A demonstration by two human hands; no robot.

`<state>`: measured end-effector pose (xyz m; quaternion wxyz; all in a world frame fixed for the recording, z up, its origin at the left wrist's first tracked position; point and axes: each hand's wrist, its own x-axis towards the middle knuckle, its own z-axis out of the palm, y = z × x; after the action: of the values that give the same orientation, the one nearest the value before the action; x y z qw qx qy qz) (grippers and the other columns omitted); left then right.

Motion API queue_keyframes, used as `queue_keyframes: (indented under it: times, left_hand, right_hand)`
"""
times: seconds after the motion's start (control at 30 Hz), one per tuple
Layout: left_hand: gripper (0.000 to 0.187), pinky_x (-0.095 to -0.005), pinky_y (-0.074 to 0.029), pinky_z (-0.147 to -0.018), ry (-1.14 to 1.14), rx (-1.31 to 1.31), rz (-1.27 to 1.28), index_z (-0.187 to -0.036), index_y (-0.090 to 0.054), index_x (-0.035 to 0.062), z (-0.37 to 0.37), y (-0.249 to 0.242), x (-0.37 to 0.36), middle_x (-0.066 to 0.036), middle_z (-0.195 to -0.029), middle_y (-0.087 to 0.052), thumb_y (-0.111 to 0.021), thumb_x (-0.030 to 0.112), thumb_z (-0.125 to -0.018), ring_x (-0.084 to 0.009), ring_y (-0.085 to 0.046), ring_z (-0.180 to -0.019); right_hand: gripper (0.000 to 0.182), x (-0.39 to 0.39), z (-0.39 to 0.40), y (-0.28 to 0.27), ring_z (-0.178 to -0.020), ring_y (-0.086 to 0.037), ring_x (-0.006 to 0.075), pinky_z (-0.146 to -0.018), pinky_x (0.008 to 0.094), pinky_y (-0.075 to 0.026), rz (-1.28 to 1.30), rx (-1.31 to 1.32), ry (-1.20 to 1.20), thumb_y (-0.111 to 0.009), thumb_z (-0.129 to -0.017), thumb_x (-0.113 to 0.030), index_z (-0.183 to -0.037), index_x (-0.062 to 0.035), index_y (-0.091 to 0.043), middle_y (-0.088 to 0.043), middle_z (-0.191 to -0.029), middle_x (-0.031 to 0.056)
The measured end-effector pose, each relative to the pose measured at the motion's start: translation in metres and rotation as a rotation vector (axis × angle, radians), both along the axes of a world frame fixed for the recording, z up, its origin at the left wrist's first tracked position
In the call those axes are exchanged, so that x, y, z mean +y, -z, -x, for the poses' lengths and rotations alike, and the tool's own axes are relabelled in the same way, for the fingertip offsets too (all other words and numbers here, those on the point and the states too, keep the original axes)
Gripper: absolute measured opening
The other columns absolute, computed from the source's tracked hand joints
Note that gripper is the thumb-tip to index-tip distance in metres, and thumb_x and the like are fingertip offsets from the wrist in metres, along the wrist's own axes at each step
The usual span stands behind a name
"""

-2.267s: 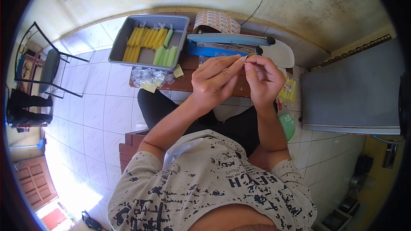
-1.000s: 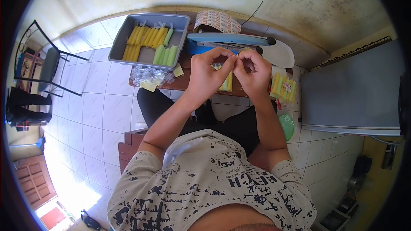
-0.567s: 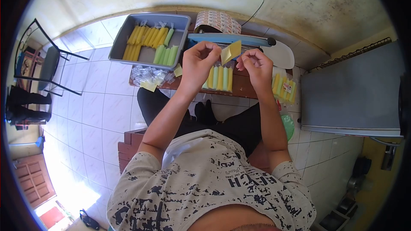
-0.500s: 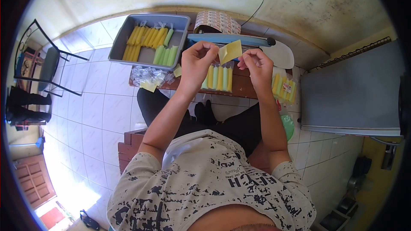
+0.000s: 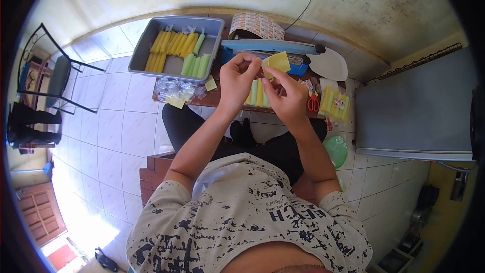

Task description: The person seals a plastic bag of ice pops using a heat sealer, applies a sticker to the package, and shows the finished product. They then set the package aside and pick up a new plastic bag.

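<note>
A small yellow paper square [image 5: 281, 62] is held up over the low table. My left hand [image 5: 236, 80] pinches it at its left edge. My right hand [image 5: 289, 97] is closed at the lower left part of the same paper, its fingertips close to the left ones; the exact contact is partly hidden. Below the hands lies a pack of yellow and green ice pops [image 5: 259, 92], partly covered by my right hand. To the left, a grey tray [image 5: 132, 65] holds rows of yellow ice pops [image 5: 177, 44] and green ones [image 5: 195, 65].
Clear plastic bags [image 5: 174, 90] and yellow paper pieces [image 5: 175, 102] lie at the table's left end. Behind my hands is a blue-armed bag sealer [image 5: 273, 45] beside a printed sheet roll [image 5: 257, 24]. Red scissors [image 5: 313, 102] and another ice pop pack [image 5: 334, 104] are at the right.
My right hand has moved left to meet my left hand at the paper's left edge. The paper has shifted slightly right and down. The red scissors have come into view.
</note>
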<state>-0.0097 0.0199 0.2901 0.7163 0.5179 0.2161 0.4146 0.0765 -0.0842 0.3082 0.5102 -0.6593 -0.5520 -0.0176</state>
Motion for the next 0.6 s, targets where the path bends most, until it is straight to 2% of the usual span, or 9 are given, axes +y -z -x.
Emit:
queue_keyframes:
  times: [0.27, 0.47, 0.53, 0.6]
  left_hand:
    - [0.012, -0.0227, -0.043, -0.061, -0.005, 0.000, -0.011, -0.088, -0.061, -0.0017, 0.000, 0.001, -0.003, -0.004, -0.073, -0.063, -0.059, 0.010, -0.091, -0.0085, -0.058, -0.066]
    - [0.012, -0.0225, -0.043, -0.061, -0.010, 0.002, -0.016, -0.089, -0.061, -0.0009, -0.002, 0.005, -0.004, -0.004, -0.074, -0.064, -0.059, 0.010, -0.091, -0.0081, -0.059, -0.067]
    - [0.011, -0.0222, -0.049, -0.062, 0.004, -0.004, 0.009, -0.089, -0.058, -0.0046, -0.002, 0.005, -0.004, -0.007, -0.076, -0.065, -0.060, 0.006, -0.090, -0.0106, -0.062, -0.068]
    - [0.010, -0.0223, -0.049, -0.062, 0.014, -0.011, 0.018, -0.089, -0.059, -0.0041, -0.001, 0.005, -0.004, -0.007, -0.076, -0.065, -0.060, 0.006, -0.090, -0.0103, -0.062, -0.068]
  right_hand:
    - [0.024, 0.005, -0.003, 0.006, -0.047, -0.054, 0.0131, -0.044, 0.0256, -0.042, -0.038, -0.091, 0.068, -0.072, -0.076, -0.004, -0.099, -0.0036, -0.066, -0.062, -0.066, 0.0071]
    - [0.021, 0.005, -0.005, 0.007, -0.049, -0.057, 0.0154, -0.044, 0.0270, -0.043, -0.031, -0.163, 0.120, -0.074, -0.075, -0.006, -0.094, -0.0037, -0.066, -0.061, -0.065, 0.0071]
    - [0.020, 0.006, -0.007, 0.010, -0.050, -0.058, 0.0166, -0.045, 0.0277, -0.043, -0.046, -0.168, 0.116, -0.073, -0.076, -0.006, -0.093, -0.0036, -0.065, -0.061, -0.066, 0.0075]
    - [0.018, 0.007, -0.010, 0.012, -0.051, -0.058, 0.0177, -0.045, 0.0285, -0.044, -0.062, -0.175, 0.110, -0.073, -0.076, -0.005, -0.093, -0.0035, -0.065, -0.061, -0.067, 0.0079]
